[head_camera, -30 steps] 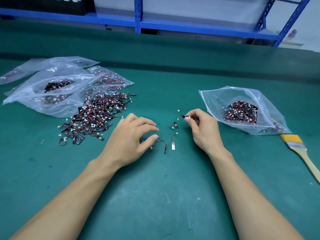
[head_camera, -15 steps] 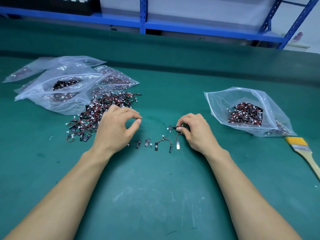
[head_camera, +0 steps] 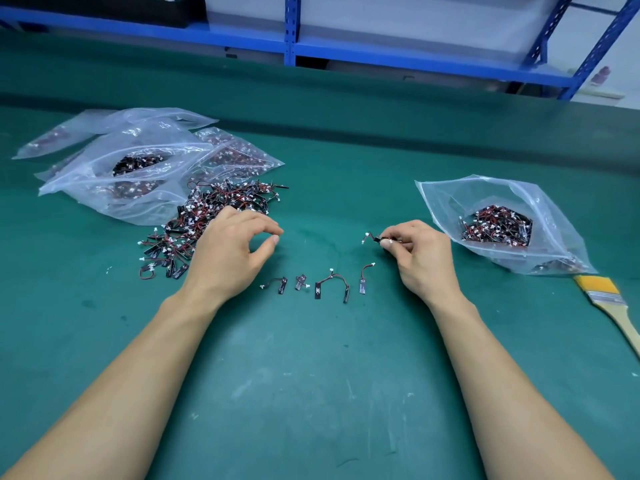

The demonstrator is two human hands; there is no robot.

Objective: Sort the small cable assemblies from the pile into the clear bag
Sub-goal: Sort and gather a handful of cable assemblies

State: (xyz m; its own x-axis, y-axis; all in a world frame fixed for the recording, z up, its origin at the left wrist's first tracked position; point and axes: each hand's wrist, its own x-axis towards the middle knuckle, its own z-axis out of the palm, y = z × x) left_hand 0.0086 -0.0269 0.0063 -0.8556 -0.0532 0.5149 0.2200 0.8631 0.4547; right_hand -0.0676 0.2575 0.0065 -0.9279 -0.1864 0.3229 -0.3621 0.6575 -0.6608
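The fingers (head_camera: 403,233) of the right hand (head_camera: 420,261) are curled in, thumb and forefinger pinching one small cable assembly (head_camera: 374,238) by its dark end, the white plug poking out past the fingertips. The step in hand, as I judge it, is carrying this piece to the clear bag (head_camera: 446,199), which lies just beyond the knuckles on the side away from the left hand (head_camera: 227,258). A pinch on the body rather than the thin wire should stop it swinging, and it wants releasing well inside the bag (the film looks slack and may fold over). The left fingers (head_camera: 268,227) are loosely bent, thumb and forefinger slightly apart with nothing visible between them, over the near edge of the pile (head_camera: 207,216). Between the hands, nearer the wrists, a row of loose assemblies (head_camera: 322,285) waits on the counter (head_camera: 311,393).
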